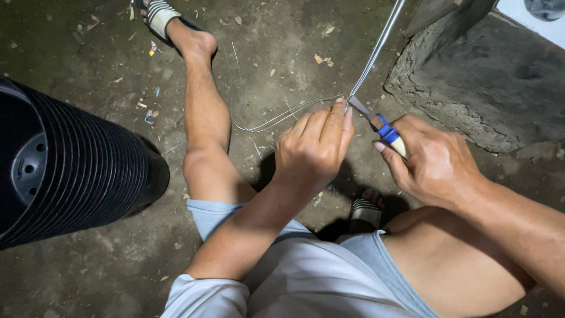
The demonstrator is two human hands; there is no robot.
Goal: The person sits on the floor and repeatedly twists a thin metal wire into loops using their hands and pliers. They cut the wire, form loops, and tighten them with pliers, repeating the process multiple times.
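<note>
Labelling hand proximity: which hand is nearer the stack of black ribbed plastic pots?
Left. The left hand pinches thin wires mid-frame, apart from the stack of black ribbed plastic pots at the frame's left side. The right hand, gripping a blue-handled tool, is farther off.

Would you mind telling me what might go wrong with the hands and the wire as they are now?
The left hand pinches the wire right beside the tool held in the right hand, so a slip could nick the thumb. Loose wire ends curve over the floor near the bare leg and might scratch it.
</note>
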